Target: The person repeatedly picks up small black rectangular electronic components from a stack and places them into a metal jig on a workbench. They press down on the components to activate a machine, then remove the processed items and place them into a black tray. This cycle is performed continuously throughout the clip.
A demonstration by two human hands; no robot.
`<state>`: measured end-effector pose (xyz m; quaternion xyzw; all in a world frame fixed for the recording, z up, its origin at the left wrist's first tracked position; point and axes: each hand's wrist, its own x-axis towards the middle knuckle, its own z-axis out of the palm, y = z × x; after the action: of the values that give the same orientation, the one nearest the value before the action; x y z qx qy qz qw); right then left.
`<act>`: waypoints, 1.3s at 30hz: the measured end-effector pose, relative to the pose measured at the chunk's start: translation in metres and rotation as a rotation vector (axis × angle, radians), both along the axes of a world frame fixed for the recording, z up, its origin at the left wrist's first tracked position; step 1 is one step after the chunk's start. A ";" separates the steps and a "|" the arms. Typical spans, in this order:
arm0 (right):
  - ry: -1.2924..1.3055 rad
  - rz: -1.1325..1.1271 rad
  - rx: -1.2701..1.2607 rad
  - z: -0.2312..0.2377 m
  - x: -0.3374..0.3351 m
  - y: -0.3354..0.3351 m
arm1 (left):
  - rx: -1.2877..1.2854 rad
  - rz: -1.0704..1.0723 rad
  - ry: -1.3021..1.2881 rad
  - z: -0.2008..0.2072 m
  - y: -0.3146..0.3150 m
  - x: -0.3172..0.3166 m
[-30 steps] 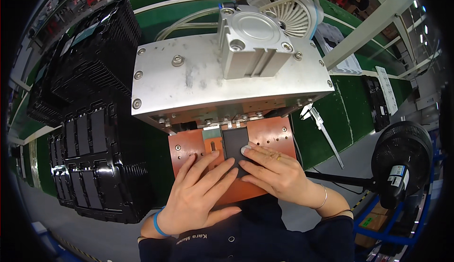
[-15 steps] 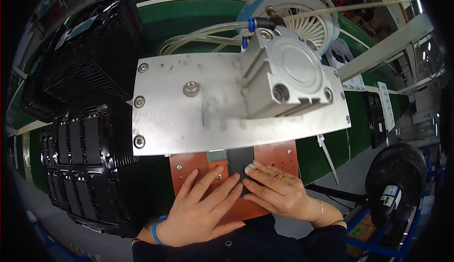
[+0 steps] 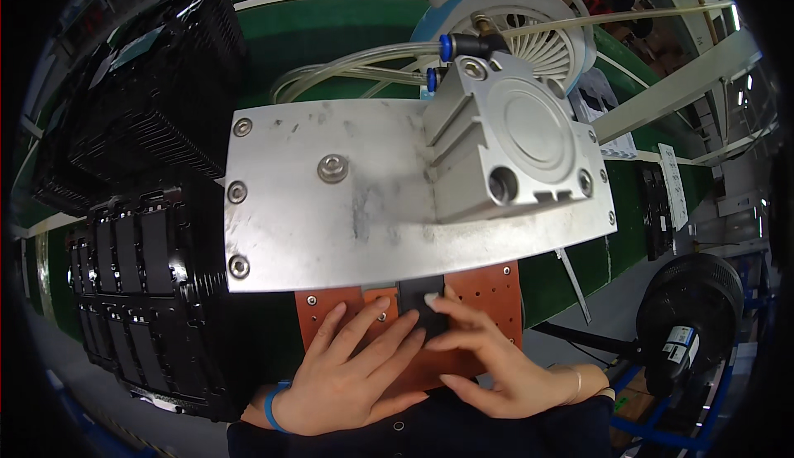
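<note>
A dark, flat rectangular piece point(image 3: 423, 292) lies on an orange-brown fixture plate point(image 3: 488, 313) with small holes and screws. Its far end runs under the silver metal press plate. My left hand point(image 3: 351, 367) rests with fingers spread over the plate's left side, two fingertips on the dark piece's left edge. Over the right edge, my right hand point(image 3: 504, 359) reaches in with thumb and fingers apart, fingertips at the dark piece. Something small and white shows at one right fingertip; I cannot tell if it is a finger cover or a separate thing.
The silver press plate point(image 3: 289, 218) with an air cylinder point(image 3: 529, 135) and clear hoses stands just beyond my hands. Black trays point(image 3: 132, 259) holding dark pieces are at left, with taller tray stacks point(image 3: 157, 102) behind. A white fan point(image 3: 538, 32) and a black fan point(image 3: 691, 309) stand around.
My right hand has opened, its thumb swinging down and away from the fingers. My left hand stays nearly in place. The press plate sits slightly lower in the picture.
</note>
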<state>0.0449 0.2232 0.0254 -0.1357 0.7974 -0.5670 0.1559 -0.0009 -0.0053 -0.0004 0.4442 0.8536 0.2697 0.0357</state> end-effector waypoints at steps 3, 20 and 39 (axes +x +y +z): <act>-0.495 -0.286 -0.644 0.004 0.001 0.009 | 0.044 -0.002 -0.006 0.000 -0.001 0.001; -0.153 -0.221 -0.429 -0.006 0.009 -0.024 | 0.760 0.434 -0.681 0.005 -0.005 0.040; 2.255 -0.139 -0.535 0.060 0.027 -0.047 | 0.135 1.296 0.341 0.019 -0.180 0.048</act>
<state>0.0724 0.1766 0.0851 -0.5485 0.3442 -0.2820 -0.7079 0.0470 -0.1856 0.0183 -0.1202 0.9226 0.2156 -0.2966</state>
